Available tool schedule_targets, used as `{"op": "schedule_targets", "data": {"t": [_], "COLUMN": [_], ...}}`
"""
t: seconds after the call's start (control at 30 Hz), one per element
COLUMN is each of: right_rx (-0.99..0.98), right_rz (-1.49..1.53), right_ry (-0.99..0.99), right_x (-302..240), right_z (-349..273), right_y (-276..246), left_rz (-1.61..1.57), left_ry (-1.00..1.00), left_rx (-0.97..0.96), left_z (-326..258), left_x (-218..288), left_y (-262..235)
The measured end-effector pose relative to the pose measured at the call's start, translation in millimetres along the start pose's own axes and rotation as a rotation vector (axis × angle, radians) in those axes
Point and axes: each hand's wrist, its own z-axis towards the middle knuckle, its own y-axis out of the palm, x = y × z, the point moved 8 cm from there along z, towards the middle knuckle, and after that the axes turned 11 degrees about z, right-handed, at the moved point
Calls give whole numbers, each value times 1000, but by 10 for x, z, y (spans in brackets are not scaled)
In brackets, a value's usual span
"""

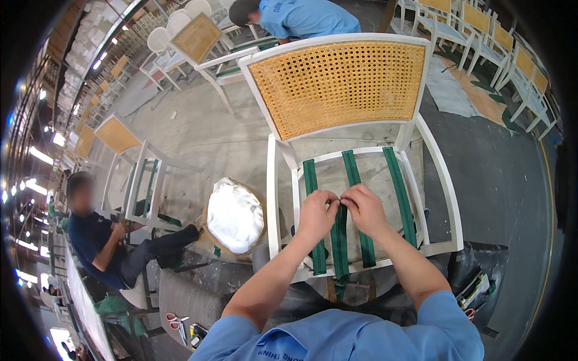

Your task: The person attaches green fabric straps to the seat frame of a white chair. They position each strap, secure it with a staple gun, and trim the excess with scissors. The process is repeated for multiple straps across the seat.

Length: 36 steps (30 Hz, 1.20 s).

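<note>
A white chair frame [274, 198] with a woven cane back [340, 87] stands in front of me. Three green webbing straps run front to back across its open seat; the right strap [400, 192] lies free. My left hand [316, 213] and my right hand [363, 207] meet over the seat and pinch a loose green webbing strap [339, 240] together at its upper end, between the left and middle straps. The loose strap hangs down over the front rail. Both forearms come up from the lower edge in blue sleeves.
A round stool with a white cushion [235, 213] stands left of the chair. A person in dark clothes [105, 240] sits at the left by another chair frame. Another person in blue [301, 18] bends at the back. Scissors [176, 322] lie at lower left. More white chairs [481, 30] stand at the back right.
</note>
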Motion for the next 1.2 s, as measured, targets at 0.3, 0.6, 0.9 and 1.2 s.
{"op": "schedule_targets", "data": {"t": [0.3, 0.6, 0.9, 1.2], "right_rx": [-215, -323, -249, -89], "right_rz": [-318, -420, -388, -160], "right_ry": [274, 461, 477, 464], "right_x": [1647, 2354, 2458, 2458], "right_z": [1088, 1531, 1574, 1593], "right_y": [593, 1005, 955, 814], "left_rz": [393, 531, 520, 575], "left_ry": [-291, -103, -140, -159], "left_rx": [-148, -85, -180, -152], "left_z": [895, 1001, 1178, 1198], "left_x": [-938, -1141, -1201, -1196], "left_y": [734, 1248, 1455, 1480]}}
